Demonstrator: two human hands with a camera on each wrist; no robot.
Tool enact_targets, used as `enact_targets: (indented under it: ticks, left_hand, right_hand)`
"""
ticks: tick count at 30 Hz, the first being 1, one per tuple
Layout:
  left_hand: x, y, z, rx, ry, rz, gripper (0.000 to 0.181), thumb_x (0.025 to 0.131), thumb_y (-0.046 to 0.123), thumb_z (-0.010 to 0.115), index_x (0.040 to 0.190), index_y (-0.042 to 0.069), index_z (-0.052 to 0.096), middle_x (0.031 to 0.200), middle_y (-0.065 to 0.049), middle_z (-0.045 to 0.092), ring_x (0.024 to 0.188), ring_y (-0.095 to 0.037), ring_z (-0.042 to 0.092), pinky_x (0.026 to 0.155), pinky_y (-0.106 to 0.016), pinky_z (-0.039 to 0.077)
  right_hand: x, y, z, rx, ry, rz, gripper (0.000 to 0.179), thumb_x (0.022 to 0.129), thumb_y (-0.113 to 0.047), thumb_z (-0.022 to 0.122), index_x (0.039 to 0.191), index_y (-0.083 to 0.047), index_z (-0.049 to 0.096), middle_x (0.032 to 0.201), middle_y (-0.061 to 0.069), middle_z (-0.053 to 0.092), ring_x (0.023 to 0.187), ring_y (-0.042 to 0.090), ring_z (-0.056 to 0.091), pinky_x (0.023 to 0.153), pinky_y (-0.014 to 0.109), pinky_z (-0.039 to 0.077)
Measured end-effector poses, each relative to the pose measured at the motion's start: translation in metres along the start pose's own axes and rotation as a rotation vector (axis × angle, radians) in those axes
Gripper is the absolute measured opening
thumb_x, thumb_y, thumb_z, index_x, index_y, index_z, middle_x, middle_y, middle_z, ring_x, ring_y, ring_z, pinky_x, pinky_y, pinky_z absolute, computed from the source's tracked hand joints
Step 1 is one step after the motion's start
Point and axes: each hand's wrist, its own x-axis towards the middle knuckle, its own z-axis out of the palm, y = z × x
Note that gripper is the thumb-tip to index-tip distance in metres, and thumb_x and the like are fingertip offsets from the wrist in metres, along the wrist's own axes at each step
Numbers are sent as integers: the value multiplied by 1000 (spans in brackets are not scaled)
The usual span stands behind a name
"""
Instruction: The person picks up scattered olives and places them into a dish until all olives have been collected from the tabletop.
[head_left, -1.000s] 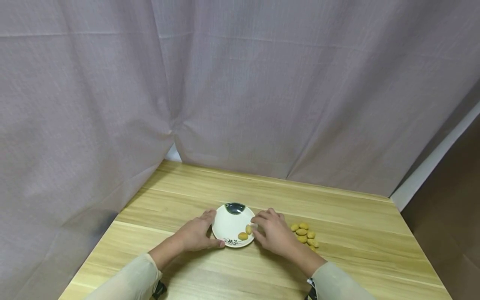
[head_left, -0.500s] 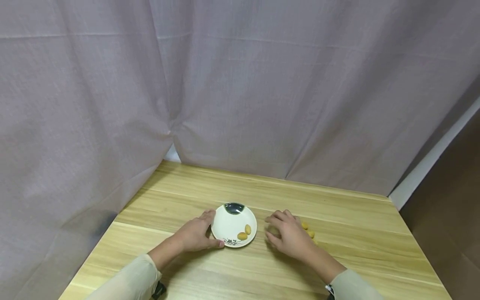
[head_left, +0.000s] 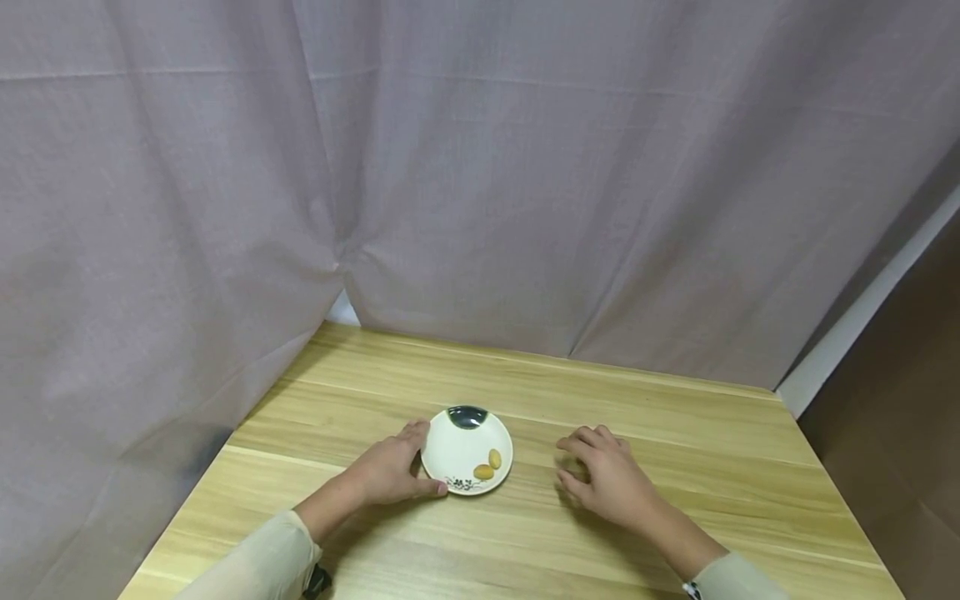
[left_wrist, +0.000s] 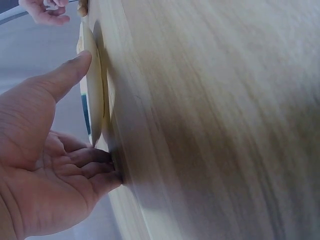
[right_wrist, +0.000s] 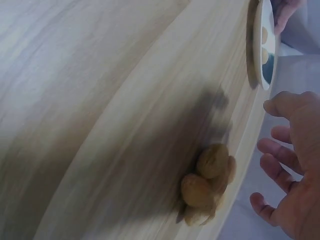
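Note:
My left hand holds the left side of a small white plate, its thumb on the near rim and its fingers at the far side. The plate has a dark green patch at the back and a flower print in front. Two yellow-brown, nut-like oval pieces lie on it. To the plate's right, my right hand hovers with bent, spread fingers and nothing between them. Several more such pieces form a pile on the table below it, hidden by the hand in the head view.
The wood-grain table carries everything. Grey-mauve cloth hangs behind it and along its left side. A brown panel stands at the right.
My right hand has moved right from the plate's rim to over the pile, covering it in the head view. My left hand and the plate stay in place.

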Motion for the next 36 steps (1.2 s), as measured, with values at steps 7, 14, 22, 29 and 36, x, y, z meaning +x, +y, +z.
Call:
enact_targets:
  ticks: [7,14,22,29,36]
  left_hand:
    - [1,0,0,-1,0,2,122,86,58,91,170,-8,31,178,-27,32,167,-44,34,138,-61,30]
    - [1,0,0,-2,-2,-1,123,86,58,91,170,-8,31,178,-27,32,167,-45,34,137,-61,30]
    - [0,1,-1,-5,-4,-6,124,86,58,91,170,-8,29,178,-27,31,167,-45,33,138,-60,29]
    - [0,1,-2,-4,-5,-5,123,86,56,92,170,-8,30,178,-27,32,167,-45,33,138,-61,29]
    - [0,2,-1,-6,5,4,123,85,57,92,169,-10,31,176,-30,34,166,-46,35,137,-61,31]
  right_hand:
    - [-9,11,-1,-11,6,-3,39,90,-22,93,124,-8,79,119,5,78,103,22,65,88,65,61]
    - [-15,20,-2,-4,2,23,38,89,-21,94,123,-10,80,118,2,77,107,23,66,86,63,60]
    - [-19,28,-3,-20,-16,28,33,90,-23,94,119,-14,82,118,0,77,108,23,66,83,61,61]
    - [-24,32,-1,-30,-19,34,29,88,-22,95,114,-16,83,113,-2,76,104,19,64,79,57,60]
    - [-28,33,0,-24,-55,46,24,88,-21,95,109,-16,84,103,-6,71,96,12,58,77,52,59]
